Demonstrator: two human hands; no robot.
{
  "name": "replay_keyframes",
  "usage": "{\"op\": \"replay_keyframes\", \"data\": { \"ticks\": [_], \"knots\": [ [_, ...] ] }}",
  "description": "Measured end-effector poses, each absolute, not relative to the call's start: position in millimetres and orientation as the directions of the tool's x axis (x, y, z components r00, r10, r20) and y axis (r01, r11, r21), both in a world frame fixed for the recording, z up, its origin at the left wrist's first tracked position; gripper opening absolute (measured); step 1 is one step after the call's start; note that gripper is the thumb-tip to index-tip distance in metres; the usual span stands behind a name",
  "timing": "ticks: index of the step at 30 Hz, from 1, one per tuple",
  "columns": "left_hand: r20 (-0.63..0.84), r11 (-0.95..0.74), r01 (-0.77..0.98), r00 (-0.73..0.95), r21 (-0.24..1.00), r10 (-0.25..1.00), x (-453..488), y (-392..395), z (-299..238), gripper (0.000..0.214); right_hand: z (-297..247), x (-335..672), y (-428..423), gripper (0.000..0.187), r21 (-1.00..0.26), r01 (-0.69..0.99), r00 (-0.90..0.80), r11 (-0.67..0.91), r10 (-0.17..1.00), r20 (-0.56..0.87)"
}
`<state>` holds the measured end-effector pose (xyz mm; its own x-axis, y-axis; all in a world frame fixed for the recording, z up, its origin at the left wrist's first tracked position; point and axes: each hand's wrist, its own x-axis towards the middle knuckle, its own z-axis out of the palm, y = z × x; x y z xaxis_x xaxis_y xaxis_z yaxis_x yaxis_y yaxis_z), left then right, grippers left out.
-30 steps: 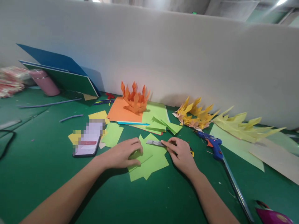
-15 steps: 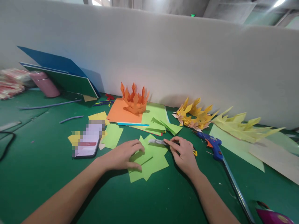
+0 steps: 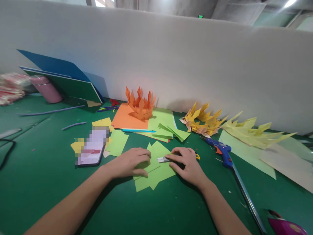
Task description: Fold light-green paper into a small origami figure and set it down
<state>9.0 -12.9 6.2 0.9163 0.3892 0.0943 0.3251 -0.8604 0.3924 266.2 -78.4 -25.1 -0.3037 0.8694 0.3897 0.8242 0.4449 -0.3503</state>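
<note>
Several light green paper pieces [image 3: 156,178] lie overlapping on the green tabletop in front of me. My left hand [image 3: 133,163] rests on their left side, thumb and fingers apart and slightly curved, pressing the sheets and gripping nothing. In my right hand [image 3: 187,163] is a utility knife [image 3: 164,159], its metal blade end pointing left over the green paper. The yellow tail of the knife shows beyond my knuckles, while its handle is mostly hidden under my fingers.
Behind the papers, an orange paper crown [image 3: 141,109] stands on coloured sheets [image 3: 129,120]. A yellow crown [image 3: 205,119] and a pale green spiky strip [image 3: 256,130] lie right. A blue glue gun [image 3: 226,155] is beside my right hand, a phone [image 3: 94,147] beside my left.
My right hand has brought the knife a little towards me, so its blade end now sits lower over the green papers. My left hand has hardly moved.
</note>
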Motion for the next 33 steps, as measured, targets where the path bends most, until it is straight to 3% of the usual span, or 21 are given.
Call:
{"op": "replay_keyframes", "data": {
  "ticks": [10,15,21,33],
  "knots": [
    [0.113,-0.849,0.377,0.889,0.371,0.444,9,-8,4,0.019,-25,265,-76,0.028,-0.233,0.845,-0.369,0.481,0.840,0.397],
    [0.125,-0.847,0.375,0.886,0.377,0.447,7,-6,-1,0.018,-26,266,-75,0.039,-0.252,0.815,-0.420,0.521,0.832,0.362],
    [0.066,-0.788,0.419,0.865,0.452,0.498,8,-7,0,0.017,-27,268,-72,0.039,-0.262,0.784,-0.466,0.563,0.813,0.349],
    [0.039,-0.750,0.458,0.841,0.477,0.539,8,-5,-2,0.016,-24,279,-80,0.041,-0.281,0.788,-0.470,0.548,0.830,0.300]
  ]
}}
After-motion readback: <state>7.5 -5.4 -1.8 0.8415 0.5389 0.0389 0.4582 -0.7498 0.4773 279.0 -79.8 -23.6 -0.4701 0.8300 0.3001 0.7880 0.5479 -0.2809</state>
